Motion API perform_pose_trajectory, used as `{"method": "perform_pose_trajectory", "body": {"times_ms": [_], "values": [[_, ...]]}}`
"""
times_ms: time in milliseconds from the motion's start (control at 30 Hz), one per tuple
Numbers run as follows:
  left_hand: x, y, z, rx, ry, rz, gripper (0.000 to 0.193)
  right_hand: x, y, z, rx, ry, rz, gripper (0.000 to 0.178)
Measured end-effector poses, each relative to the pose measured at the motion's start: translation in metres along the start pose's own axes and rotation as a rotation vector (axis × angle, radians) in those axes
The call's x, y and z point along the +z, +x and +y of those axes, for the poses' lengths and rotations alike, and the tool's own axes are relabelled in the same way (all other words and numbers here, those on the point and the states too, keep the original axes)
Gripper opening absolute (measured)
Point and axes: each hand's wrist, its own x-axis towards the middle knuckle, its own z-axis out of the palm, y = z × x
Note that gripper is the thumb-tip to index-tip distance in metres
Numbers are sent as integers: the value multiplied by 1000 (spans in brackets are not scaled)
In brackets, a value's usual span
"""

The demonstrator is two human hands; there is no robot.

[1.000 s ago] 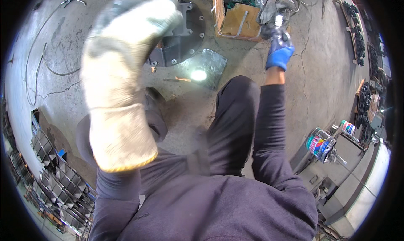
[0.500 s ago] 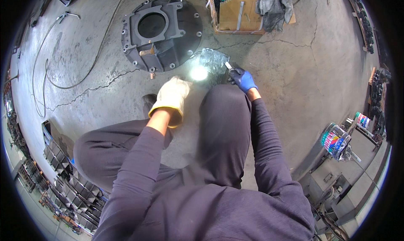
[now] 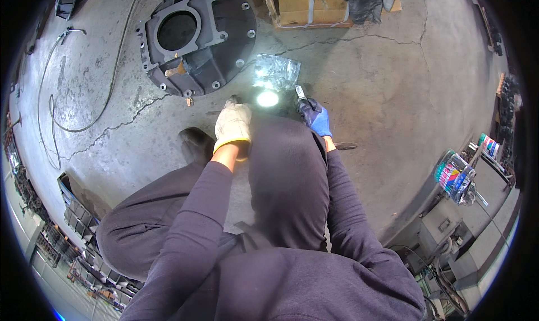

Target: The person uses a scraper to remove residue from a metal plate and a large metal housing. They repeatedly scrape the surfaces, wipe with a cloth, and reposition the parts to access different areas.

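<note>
My left hand (image 3: 233, 124), in a cream work glove with a yellow cuff, is over the floor left of my raised knee. Its fingers look curled in, with a small dark bit at their tips; what they hold, if anything, is hidden. My right hand (image 3: 315, 118), in a blue and black glove, grips a small slim tool (image 3: 299, 91) with a pale, flat end pointing up and away. Just beyond lies a crumpled clear plastic bag (image 3: 278, 71). A bright round spot of light (image 3: 268, 99) shows between my hands.
A big dark grey metal housing (image 3: 216, 63) with a round opening lies at the far left. A cardboard box (image 3: 309, 7) with grey cloth stands beyond. A hose (image 3: 115, 85) curls on the left; a colourful tub (image 3: 452, 175) sits on a grey cabinet at right.
The view has shifted, so the housing and box appear higher and further left. My left hand has come closer to my knee; my right hand still grips the slim tool.
</note>
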Motion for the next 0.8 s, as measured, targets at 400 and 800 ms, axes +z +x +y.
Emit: {"method": "perform_pose_trajectory", "body": {"times_ms": [400, 800], "values": [[-15, -13, 18, 75, 289, 8, 27, 11, 4, -20, -396, -607, -145, 49], [-34, -29, 41, -364, -329, -30, 45, 42, 27, 22, -163, -390, 188, 59]]}}
